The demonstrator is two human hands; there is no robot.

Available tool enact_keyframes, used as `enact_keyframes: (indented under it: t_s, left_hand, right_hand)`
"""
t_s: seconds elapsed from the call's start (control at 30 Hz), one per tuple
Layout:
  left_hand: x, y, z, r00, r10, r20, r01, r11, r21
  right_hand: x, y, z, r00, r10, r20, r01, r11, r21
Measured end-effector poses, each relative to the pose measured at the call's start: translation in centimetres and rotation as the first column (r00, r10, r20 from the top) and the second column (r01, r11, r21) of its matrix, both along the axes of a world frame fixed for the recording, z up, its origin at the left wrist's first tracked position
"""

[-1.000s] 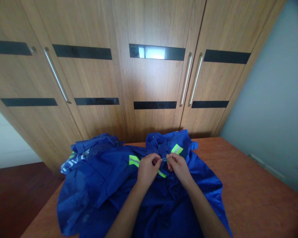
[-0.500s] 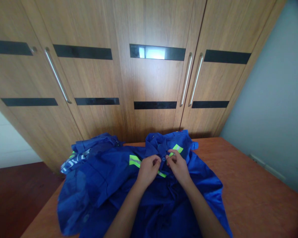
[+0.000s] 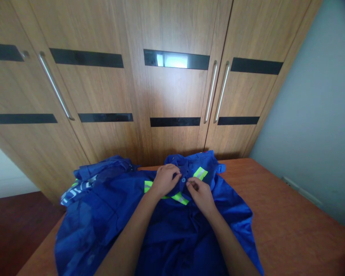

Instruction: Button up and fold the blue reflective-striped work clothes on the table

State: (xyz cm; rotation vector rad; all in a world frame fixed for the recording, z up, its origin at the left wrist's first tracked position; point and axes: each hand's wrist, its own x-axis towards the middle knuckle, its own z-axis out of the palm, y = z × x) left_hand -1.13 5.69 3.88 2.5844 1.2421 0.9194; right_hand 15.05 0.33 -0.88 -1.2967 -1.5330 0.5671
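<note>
A blue work shirt (image 3: 166,234) with yellow-green reflective stripes lies spread on a reddish wooden table (image 3: 293,226). My left hand (image 3: 164,179) is curled on the shirt's front edge just below the collar, left of a small blue button (image 3: 183,179). My right hand (image 3: 197,193) pinches the fabric just right of that button. Both hands grip the cloth with fingers closed. The collar (image 3: 186,163) lies at the far end, beyond my hands.
More blue cloth with white lettering (image 3: 83,184) is bunched at the table's far left. A wooden wardrobe (image 3: 172,88) with metal bar handles stands right behind the table. A grey wall (image 3: 319,115) runs along the right, dark floor at the lower left.
My left hand has slid up toward the collar and now covers the placket above the button. My right hand stays beside the button. The view has shifted slightly.
</note>
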Motion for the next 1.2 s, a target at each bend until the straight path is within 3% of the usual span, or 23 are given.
enact_keyframes:
  t_s: [0.27, 0.4, 0.47, 0.67, 0.87, 1.0, 1.13, 1.2]
  left_hand:
    - [-0.9, 1.4, 3.6, 0.996, -0.049, -0.07, 0.047, 0.999, -0.023]
    - [-0.9, 1.7, 5.4, 0.991, -0.054, -0.122, 0.048, 0.998, -0.047]
    - [-0.7, 2.0, 5.8, 0.987, -0.053, -0.151, 0.041, 0.996, -0.078]
    - [-0.3, 3.3, 5.4, 0.983, 0.051, -0.177, -0.082, 0.981, -0.175]
    - [-0.8, 3.2, 4.4, 0.988, 0.091, -0.127, -0.124, 0.95, -0.285]
    - [-1.4, 2.8, 4.3, 0.988, 0.079, -0.13, -0.114, 0.95, -0.291]
    - [-1.6, 3.6, 5.1, 0.98, 0.167, -0.11, -0.186, 0.963, -0.193]
    - [-1.4, 4.5, 5.7, 0.967, 0.243, -0.081, -0.252, 0.96, -0.124]
  right_hand:
    - [-0.2, -0.3, 0.8, 0.999, -0.024, 0.043, 0.015, 0.981, 0.191]
    - [-0.6, -0.5, 1.1, 0.999, 0.002, -0.043, 0.004, 0.992, 0.127]
    - [-0.9, -0.2, 1.3, 1.0, -0.002, -0.008, 0.003, 0.993, 0.117]
    - [-2.1, 1.0, 1.7, 0.969, 0.039, 0.243, -0.095, 0.969, 0.226]
    - [-2.6, 0.0, 2.6, 0.923, 0.109, 0.37, -0.213, 0.944, 0.251]
    - [-1.7, -1.4, 2.3, 0.909, 0.213, 0.359, -0.314, 0.916, 0.249]
    - [-0.4, -2.4, 0.4, 0.955, 0.033, 0.294, -0.106, 0.966, 0.235]
    - [-0.2, -2.8, -0.3, 0.939, -0.058, 0.338, -0.011, 0.98, 0.198]
